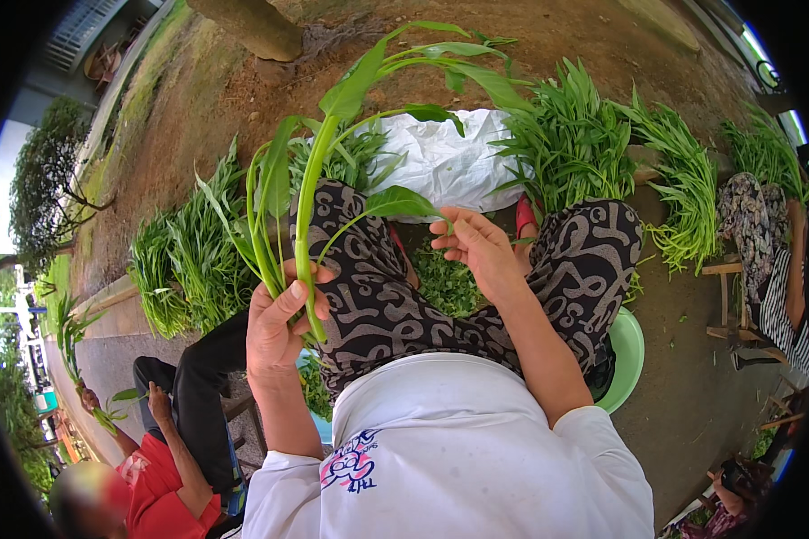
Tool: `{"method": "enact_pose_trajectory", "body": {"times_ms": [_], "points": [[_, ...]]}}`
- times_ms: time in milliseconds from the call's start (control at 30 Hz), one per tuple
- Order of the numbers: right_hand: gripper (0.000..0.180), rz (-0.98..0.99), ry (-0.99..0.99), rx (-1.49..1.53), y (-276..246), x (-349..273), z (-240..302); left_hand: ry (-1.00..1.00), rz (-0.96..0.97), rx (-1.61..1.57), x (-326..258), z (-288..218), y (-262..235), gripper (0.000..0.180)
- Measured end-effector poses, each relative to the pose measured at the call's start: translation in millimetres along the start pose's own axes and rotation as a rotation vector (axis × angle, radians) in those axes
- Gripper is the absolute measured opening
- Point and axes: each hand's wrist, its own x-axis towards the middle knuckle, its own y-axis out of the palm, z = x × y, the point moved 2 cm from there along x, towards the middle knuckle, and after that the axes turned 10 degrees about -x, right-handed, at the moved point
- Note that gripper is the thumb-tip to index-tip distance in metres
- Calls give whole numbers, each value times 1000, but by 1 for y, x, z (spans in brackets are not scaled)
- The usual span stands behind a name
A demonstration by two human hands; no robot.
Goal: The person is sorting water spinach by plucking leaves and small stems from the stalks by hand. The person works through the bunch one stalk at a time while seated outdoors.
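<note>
My left hand (283,319) grips a bunch of long green leafy stalks (310,193) by their lower ends, and the stalks stand upright with leaves fanning toward the top. My right hand (476,247) is beside them, fingers pinching a leaf (400,202) on one of the stalks. Both hands are held over my knees in black-and-white patterned trousers (377,287). Between my legs on the ground lies a small heap of plucked green leaves (445,283).
Piles of the same greens lie on the ground at left (184,260) and at the back right (575,135), around a white sack (445,157). A green plastic stool (629,355) is under me. One person in red sits at lower left (166,476), another at right (768,269).
</note>
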Motion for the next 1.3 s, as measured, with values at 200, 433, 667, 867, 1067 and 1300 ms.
{"method": "enact_pose_trajectory", "body": {"times_ms": [200, 433, 667, 867, 1067, 1300], "points": [[29, -7, -25, 12, 0, -1, 0, 24, -16, -16, 0, -2, -5, 26], [22, -63, -114, -212, 0, -2, 0, 55, -16, -34, 0, -5, -10, 27], [14, -81, -251, -359, 4, -2, 0, 97, -59, -8, -1, -10, -12, 27], [10, -57, -257, -371, 6, -4, 1, 151, -63, -15, -3, -14, -13, 27], [9, -93, -129, -76, -4, -2, 1, 151, -59, -30, -3, -12, -15, 27], [10, -203, -37, 196, -8, 3, 1, 160, -64, 9, -6, -14, -13, 28]]}}
